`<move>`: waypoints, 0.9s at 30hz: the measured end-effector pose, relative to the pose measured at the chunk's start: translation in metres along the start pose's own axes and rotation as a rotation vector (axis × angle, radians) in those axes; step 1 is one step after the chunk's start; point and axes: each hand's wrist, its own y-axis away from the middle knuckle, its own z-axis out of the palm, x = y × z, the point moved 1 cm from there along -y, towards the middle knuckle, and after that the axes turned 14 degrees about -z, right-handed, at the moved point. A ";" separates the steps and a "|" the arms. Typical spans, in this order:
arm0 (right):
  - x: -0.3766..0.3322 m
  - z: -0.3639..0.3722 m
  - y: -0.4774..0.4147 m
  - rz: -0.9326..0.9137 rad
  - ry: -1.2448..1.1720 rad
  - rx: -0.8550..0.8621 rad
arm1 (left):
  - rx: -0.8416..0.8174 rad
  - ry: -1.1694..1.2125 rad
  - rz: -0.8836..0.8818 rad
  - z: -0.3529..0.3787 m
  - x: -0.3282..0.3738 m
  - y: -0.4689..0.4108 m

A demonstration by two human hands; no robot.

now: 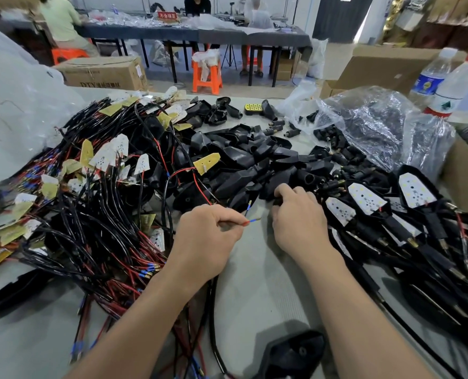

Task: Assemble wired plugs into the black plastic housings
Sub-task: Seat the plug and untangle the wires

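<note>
The left hand [208, 236] pinched the red wire [244, 223] just behind its plug [253, 221], best aimed squarely at the black housing [277, 201] under the right hand [298, 217], whose grip was unclear.

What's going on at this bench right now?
A person is working at a table. The left hand pinches a red wire just behind its blue-sleeved terminal. The right hand reaches into the pile of loose black housings, fingers curled over one; whether it grips it is unclear. A heap of wired boards lies to the left, and finished housings with boards fitted lie to the right.
</note>
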 end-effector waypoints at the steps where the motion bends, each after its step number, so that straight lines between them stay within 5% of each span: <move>1: 0.000 0.000 0.000 -0.017 -0.001 -0.010 | -0.004 -0.003 -0.001 0.001 -0.001 0.000; 7: -0.002 -0.005 0.016 -0.107 -0.063 -0.104 | -0.037 0.030 -0.014 0.004 -0.004 -0.004; 10: -0.006 -0.010 0.018 -0.094 -0.078 0.008 | -0.037 0.014 -0.030 0.005 -0.004 -0.005; 14: -0.005 -0.022 0.018 0.163 -0.734 0.344 | -0.040 0.050 -0.070 0.004 -0.002 -0.003; 17: -0.008 -0.022 0.021 0.331 -1.255 0.435 | 0.005 0.070 -0.079 0.000 0.000 -0.002; 22: -0.013 -0.022 0.020 0.429 -1.575 0.388 | -0.013 0.091 -0.080 -0.002 0.006 0.000; 27: -0.015 -0.025 0.022 0.395 -1.627 0.298 | 0.003 0.064 -0.057 0.002 0.008 0.003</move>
